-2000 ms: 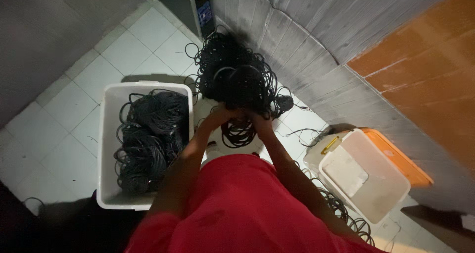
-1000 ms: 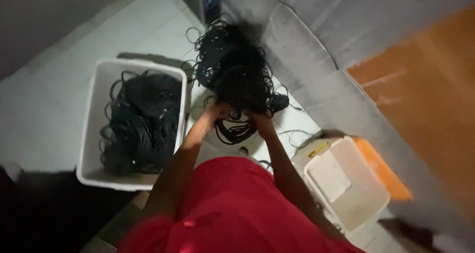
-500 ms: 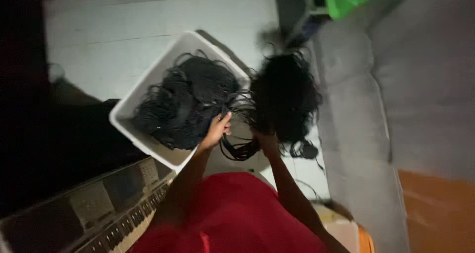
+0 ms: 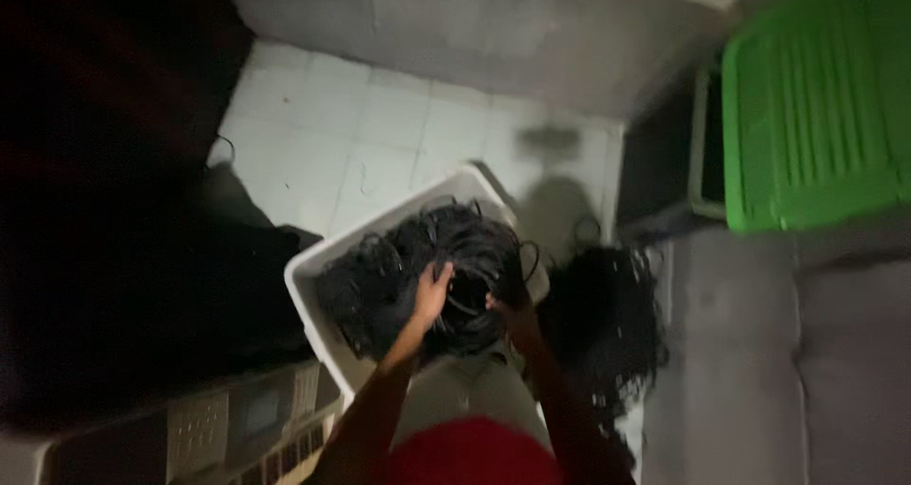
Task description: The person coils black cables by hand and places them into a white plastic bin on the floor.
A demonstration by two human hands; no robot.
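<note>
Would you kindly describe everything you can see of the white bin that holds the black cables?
The white bin looks like a plastic rectangular tub, sitting askew on the pale tiled floor. It is heaped with coiled black cables up to its rim. The left hand and right hand rest on a coil above it. Another cable pile lies beside it; the near edge is hidden by the arms.
</note>
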